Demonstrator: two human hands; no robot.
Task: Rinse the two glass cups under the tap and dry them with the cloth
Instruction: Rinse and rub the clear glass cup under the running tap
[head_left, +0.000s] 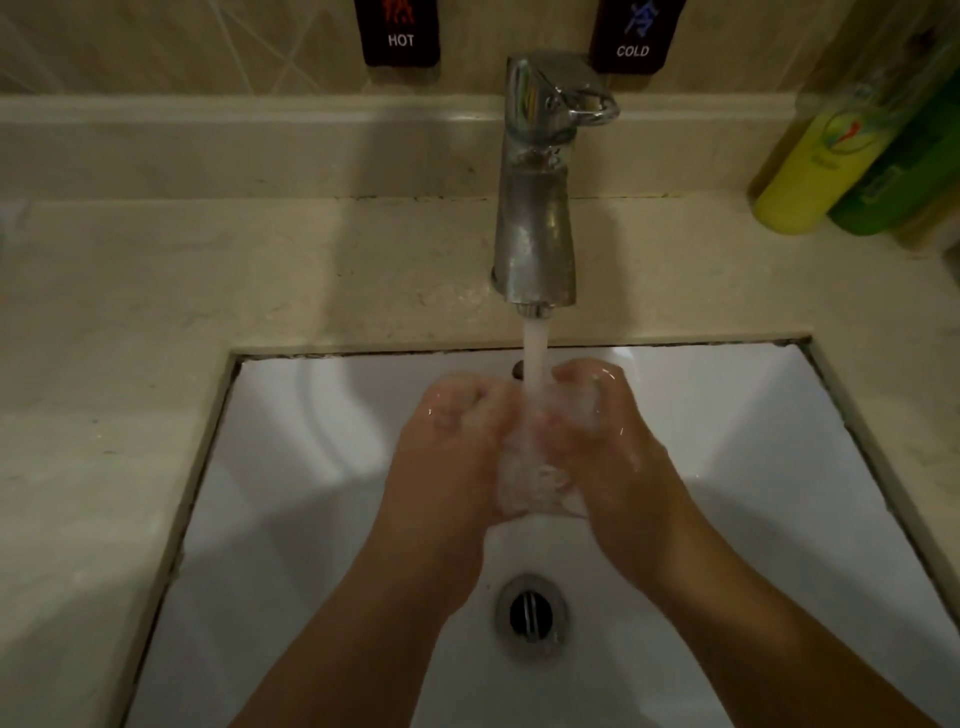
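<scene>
A clear glass cup (537, 480) is held over the white sink (311, 467), right under the running stream of the chrome tap (535, 208). My left hand (447, 457) wraps its left side. On the other side my right hand (618, 452) grips it, fingers curled over the rim. Water fills and froths in the cup. A second cup and a cloth are not in view.
The sink drain (530, 613) lies below the hands. A beige stone counter (156, 291) surrounds the basin. Yellow and green bottles (831, 156) stand at the back right. HOT and COLD signs hang on the wall behind the tap.
</scene>
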